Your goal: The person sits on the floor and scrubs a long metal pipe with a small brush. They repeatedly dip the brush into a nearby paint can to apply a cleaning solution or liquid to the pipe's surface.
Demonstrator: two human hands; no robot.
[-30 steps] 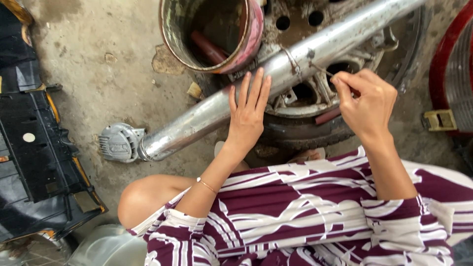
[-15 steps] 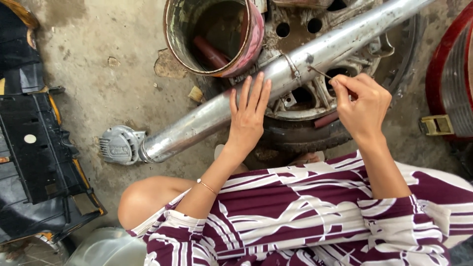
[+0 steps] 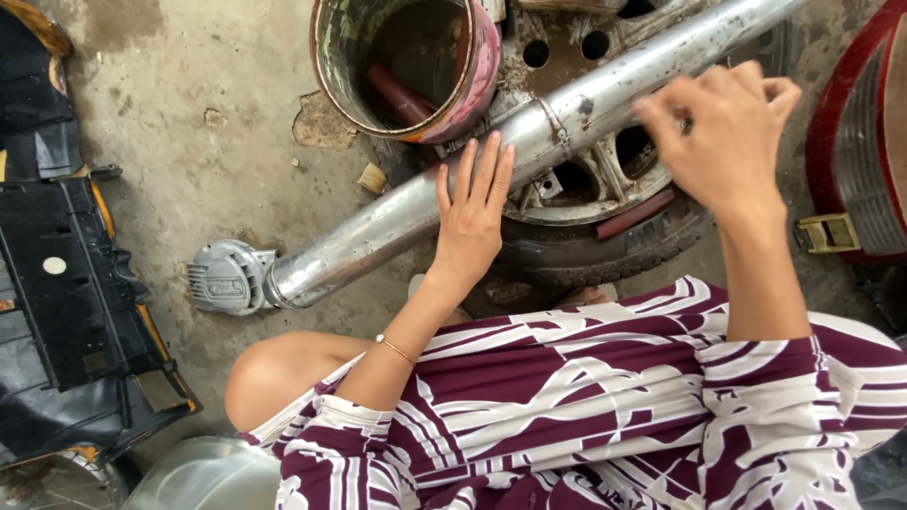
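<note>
— Nearest the lap, what does the left hand point(image 3: 472, 222) do?
— It lies flat on the long metal pipe point(image 3: 529, 142), fingers spread open.
— And the right hand point(image 3: 723, 142)?
— It is raised over the pipe, fingertips pinched together; I cannot tell on what.
— Beyond?
— The pipe lies across a tyre point(image 3: 605, 241); a rusty can point(image 3: 406, 66) stands behind.

A scuffed, dull-shining metal exhaust pipe point(image 3: 397, 222) lies across a worn rubber tyre point(image 3: 605, 247) beside a rusty, paint-stained metal tin point(image 3: 472, 90), on rough, cracked concrete floor point(image 3: 189, 104) near matt black plastic panels point(image 3: 66, 283).
</note>
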